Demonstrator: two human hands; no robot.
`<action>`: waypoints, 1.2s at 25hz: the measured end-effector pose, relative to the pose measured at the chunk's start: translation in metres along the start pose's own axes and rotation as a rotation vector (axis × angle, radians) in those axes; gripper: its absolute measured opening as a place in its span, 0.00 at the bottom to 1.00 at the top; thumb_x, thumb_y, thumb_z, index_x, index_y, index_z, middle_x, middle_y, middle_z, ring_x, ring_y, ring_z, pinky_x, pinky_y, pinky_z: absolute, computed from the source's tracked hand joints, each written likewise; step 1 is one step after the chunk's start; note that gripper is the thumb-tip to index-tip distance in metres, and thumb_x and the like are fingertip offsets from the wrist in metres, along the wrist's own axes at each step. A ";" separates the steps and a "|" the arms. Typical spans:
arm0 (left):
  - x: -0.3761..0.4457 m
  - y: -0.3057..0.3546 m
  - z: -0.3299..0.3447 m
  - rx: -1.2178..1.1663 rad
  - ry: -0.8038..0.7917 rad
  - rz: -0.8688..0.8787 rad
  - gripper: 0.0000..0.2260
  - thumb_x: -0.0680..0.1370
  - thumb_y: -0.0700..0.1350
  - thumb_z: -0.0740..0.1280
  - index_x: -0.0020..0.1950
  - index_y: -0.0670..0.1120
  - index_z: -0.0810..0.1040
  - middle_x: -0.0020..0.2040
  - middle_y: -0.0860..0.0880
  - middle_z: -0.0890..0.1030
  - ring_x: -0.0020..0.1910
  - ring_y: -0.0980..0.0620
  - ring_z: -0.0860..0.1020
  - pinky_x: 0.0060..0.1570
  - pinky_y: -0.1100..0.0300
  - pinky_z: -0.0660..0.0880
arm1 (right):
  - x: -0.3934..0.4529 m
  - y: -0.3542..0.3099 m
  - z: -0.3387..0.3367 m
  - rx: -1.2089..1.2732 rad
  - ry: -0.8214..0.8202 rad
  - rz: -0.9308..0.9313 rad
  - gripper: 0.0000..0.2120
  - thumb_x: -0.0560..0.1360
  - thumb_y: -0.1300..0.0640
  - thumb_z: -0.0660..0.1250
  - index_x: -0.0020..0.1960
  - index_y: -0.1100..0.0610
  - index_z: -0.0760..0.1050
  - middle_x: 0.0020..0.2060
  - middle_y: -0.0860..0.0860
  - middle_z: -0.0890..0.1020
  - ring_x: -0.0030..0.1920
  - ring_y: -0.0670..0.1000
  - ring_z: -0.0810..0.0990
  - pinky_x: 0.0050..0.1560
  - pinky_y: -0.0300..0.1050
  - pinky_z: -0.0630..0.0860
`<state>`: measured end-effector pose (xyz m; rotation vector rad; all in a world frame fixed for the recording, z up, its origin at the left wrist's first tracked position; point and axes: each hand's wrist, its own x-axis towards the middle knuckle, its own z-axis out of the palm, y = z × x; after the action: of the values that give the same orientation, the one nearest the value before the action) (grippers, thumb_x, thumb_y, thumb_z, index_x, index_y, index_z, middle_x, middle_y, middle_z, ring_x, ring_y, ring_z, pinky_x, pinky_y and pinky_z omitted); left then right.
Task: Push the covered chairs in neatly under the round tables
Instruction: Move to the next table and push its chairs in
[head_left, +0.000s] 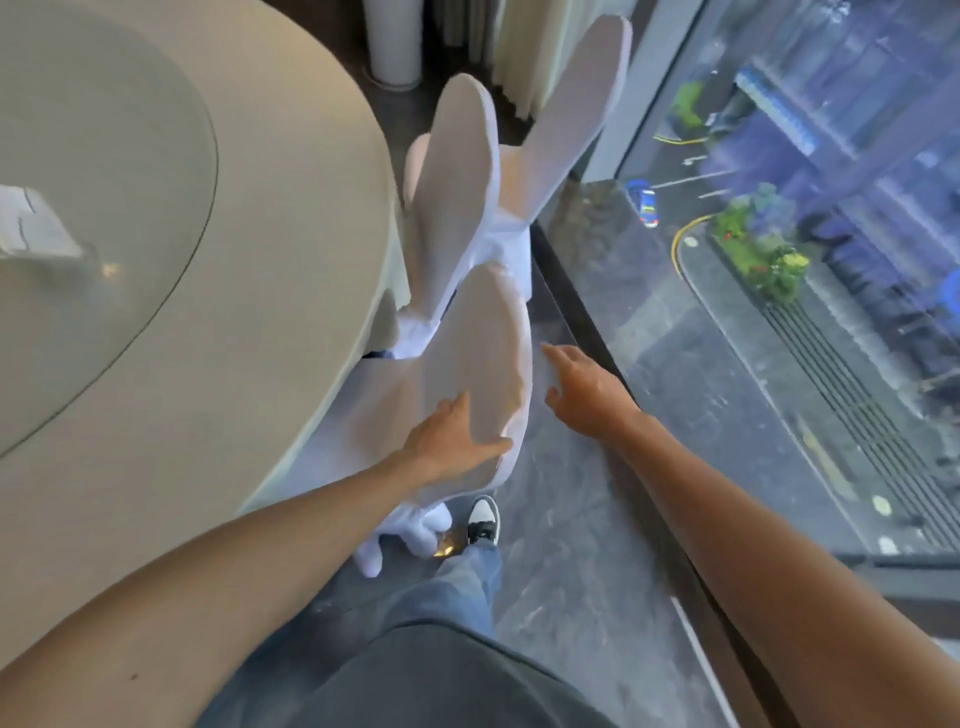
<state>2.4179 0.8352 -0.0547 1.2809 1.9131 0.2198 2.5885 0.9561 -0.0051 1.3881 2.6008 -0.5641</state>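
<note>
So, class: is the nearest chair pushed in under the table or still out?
In: the chair has its back close against the table edge, the left hand resting on it.

One view only, from a camera worn on the person's head, wide-angle, tilted steeply down and forward. It looks along both forearms to the left hand (452, 441) and right hand (582, 395), near mid-frame and close to the lens. The worktop (218, 291) fills the left side, curved by the lens. The nearest chair (478, 353) stands just below centre, with more chairs behind. A window (779, 260) runs down the right edge, apparently looking onto a street far below.
</note>
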 end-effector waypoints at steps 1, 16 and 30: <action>0.015 0.008 0.002 -0.018 -0.001 -0.019 0.51 0.65 0.76 0.63 0.78 0.49 0.53 0.75 0.45 0.64 0.71 0.43 0.68 0.65 0.46 0.70 | 0.019 0.009 -0.006 -0.024 0.014 -0.028 0.30 0.77 0.59 0.62 0.77 0.53 0.57 0.74 0.55 0.66 0.68 0.60 0.72 0.64 0.58 0.73; 0.104 0.078 0.004 -0.266 0.122 -0.341 0.24 0.68 0.48 0.71 0.61 0.45 0.69 0.55 0.45 0.77 0.49 0.43 0.78 0.45 0.53 0.76 | 0.252 0.037 -0.035 -0.523 -0.185 -0.850 0.34 0.74 0.61 0.68 0.77 0.51 0.58 0.76 0.53 0.62 0.75 0.58 0.60 0.71 0.58 0.64; 0.113 0.134 0.057 -0.405 0.727 -0.958 0.26 0.75 0.44 0.68 0.72 0.58 0.71 0.64 0.52 0.80 0.59 0.46 0.79 0.56 0.53 0.75 | 0.304 0.006 -0.021 -0.699 -0.493 -1.275 0.30 0.69 0.60 0.64 0.70 0.42 0.71 0.61 0.47 0.80 0.60 0.54 0.78 0.57 0.47 0.74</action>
<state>2.5325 0.9773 -0.0787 -0.1010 2.6719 0.5735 2.4229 1.2020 -0.0772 -0.6173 2.4969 -0.0130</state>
